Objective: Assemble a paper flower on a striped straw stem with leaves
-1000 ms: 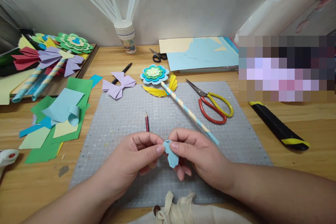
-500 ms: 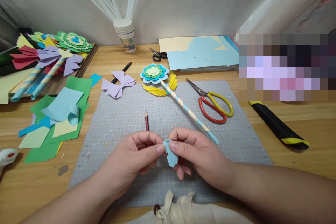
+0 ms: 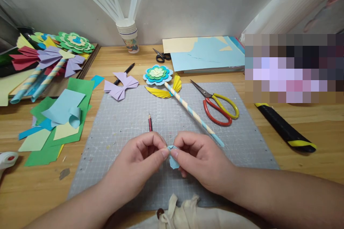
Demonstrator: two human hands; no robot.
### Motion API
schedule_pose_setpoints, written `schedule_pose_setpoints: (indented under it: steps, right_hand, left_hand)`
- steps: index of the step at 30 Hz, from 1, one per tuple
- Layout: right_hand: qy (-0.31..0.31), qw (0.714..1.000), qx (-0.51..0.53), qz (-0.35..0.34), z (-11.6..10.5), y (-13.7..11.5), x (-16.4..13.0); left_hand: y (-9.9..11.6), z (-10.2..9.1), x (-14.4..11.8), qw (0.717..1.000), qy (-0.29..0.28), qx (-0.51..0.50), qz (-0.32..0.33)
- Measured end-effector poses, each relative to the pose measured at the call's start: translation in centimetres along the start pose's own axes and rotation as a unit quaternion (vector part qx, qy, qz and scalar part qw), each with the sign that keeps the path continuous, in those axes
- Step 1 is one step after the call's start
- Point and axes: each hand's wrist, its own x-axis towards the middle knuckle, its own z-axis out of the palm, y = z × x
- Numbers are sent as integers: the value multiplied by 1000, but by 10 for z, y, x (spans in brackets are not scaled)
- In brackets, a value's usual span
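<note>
Low in the middle of the frame, the left hand (image 3: 137, 164) and the right hand (image 3: 200, 161) meet over the grey cutting mat (image 3: 236, 139), both pinching one small piece of light blue paper (image 3: 173, 161) between thumb and fingertips. Compared with a second ago, the hands have drawn closer together and the thumbs now almost touch; less of the paper shows, only a short tab hanging below the fingers and a curl at the top. By that, the piece looks more tightly gathered or folded than it was, so the shaping seems to be under way, not done.

Just above the hands a red pencil (image 3: 150, 122) lies on the mat, untouched. A striped paper stick (image 3: 193, 114) with a layered paper flower (image 3: 157, 74) runs from centre to the right hand's knuckles. Red and yellow scissors (image 3: 219, 109) lie right of it, and a purple paper bow (image 3: 120, 86) sits at upper left of the mat.
</note>
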Motion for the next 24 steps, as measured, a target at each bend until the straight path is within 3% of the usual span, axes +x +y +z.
schedule_pose_setpoints:
  steps: [9, 18, 21, 24]
  right_hand:
    - [-34, 991, 98, 80, -1, -4, 3]
    - [-45, 984, 152, 86, -4, 0, 4]
    - [-80, 953, 261, 134, -6, 1, 7]
    - [-176, 890, 359, 219, -9, 3, 9]
  left_hand:
    - [2, 4, -2, 996, -32, 70, 51]
    - [0, 1, -5, 995, -30, 63, 76]
    - [-2, 0, -6, 995, -4, 33, 93]
    - [0, -1, -6, 984, 12, 84, 159]
